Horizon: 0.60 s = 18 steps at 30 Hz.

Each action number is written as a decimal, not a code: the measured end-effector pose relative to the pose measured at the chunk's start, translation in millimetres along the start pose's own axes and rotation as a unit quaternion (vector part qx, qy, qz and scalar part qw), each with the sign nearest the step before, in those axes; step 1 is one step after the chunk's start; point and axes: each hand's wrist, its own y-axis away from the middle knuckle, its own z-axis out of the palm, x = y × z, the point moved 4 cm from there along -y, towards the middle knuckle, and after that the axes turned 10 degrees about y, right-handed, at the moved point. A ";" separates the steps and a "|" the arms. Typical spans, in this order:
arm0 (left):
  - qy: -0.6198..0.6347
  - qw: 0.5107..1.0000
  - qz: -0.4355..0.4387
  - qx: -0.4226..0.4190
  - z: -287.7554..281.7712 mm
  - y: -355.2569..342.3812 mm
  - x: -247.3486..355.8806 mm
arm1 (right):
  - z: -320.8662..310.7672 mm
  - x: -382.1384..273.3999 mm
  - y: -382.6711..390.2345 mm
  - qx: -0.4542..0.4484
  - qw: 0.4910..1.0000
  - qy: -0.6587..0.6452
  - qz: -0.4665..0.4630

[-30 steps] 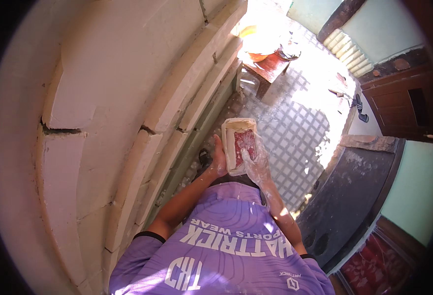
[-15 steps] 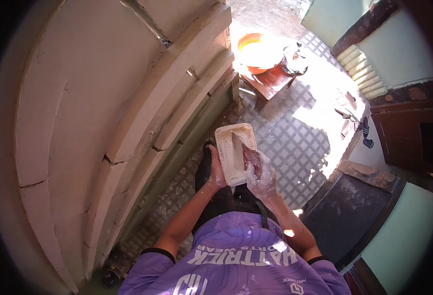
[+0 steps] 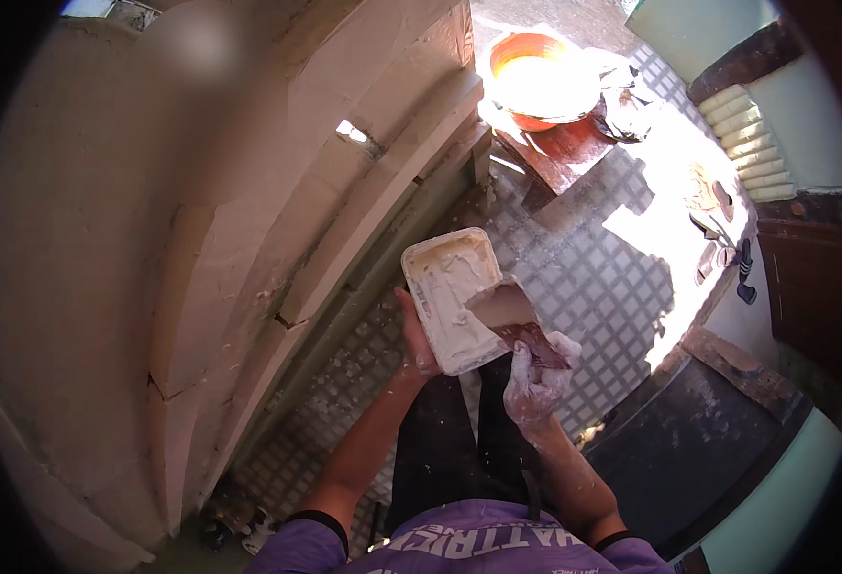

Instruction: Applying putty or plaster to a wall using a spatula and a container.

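My left hand [image 3: 418,340] is closed on the side of a rectangular white plastic tub [image 3: 448,247], holding it in front of my legs. Pale, wet plaster [image 3: 452,298] lies in the tub, smeared up its walls. In my right hand [image 3: 539,385], coated with white residue, is a putty knife [image 3: 505,308] with a wide blade and a dark reddish handle. The blade's broad face shows, and it reaches over the tub's right side. Whether its edge touches the plaster I cannot tell.
A stepped, plastered wall [image 3: 239,268] rises close on my left. Farther ahead, an orange basin [image 3: 533,122] sits on a reddish-brown low table [image 3: 569,158] beside a crumpled dark bag [image 3: 624,103]. Footwear [image 3: 713,253] lies at the right; a dark slab [image 3: 689,435] is nearer.
The putty knife has turned from nearly edge-on to broad face showing and shifted toward the tub's right side. My right hand has moved right and down. The whole view has shifted.
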 end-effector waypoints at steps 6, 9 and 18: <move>0.010 1.000 0.000 0.027 -19.7 -17.5 0.5 | 26.4 24.3 2.7 0.069 0.964 -0.256 0.032; 0.201 0.962 -0.064 -0.173 -34.1 -37.4 -7.2 | 28.8 26.3 -18.6 -0.155 0.982 -0.082 -0.065; 0.060 0.997 -0.053 0.002 -66.5 -40.6 -10.3 | 48.0 38.0 -86.4 -0.008 0.923 -0.024 -0.384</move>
